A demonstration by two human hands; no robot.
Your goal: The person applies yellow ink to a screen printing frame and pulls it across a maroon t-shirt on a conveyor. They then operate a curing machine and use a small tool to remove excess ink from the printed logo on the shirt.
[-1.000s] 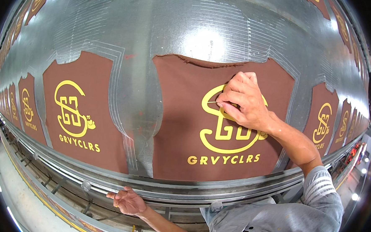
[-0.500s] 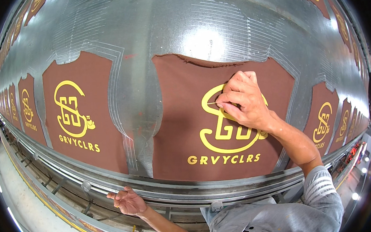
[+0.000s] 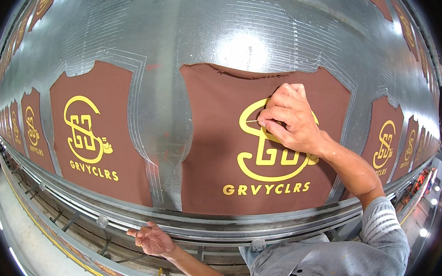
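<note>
A brown cut shirt panel [image 3: 212, 153] with a yellow printed emblem and lettering lies on the grey table in front of me. Over the emblem's upper part, my right hand [image 3: 292, 119] is closed in a pinch. From its thumb and fingertip a thin pale sliver [image 3: 251, 121], like a needle or thread, points left across the yellow ring; its exact kind is too small to make out. My palm and fingers hide part of the print. Lower left, my left hand [image 3: 154, 240] hovers beside the table's near rail, holding nothing, its fingers loosely bent and apart.
Another printed brown panel [image 3: 95, 169] lies to the left, and one more [image 3: 384, 144] to the right, with further panels along the curve. White outlines mark the grey table [image 3: 163, 41]. A metal rail [image 3: 196, 229] runs along the near edge. The panel's top edge is curled.
Almost nothing differs. My right hand keeps its pinch over the emblem, having shifted only very slightly, and my left hand stays by the rail.
</note>
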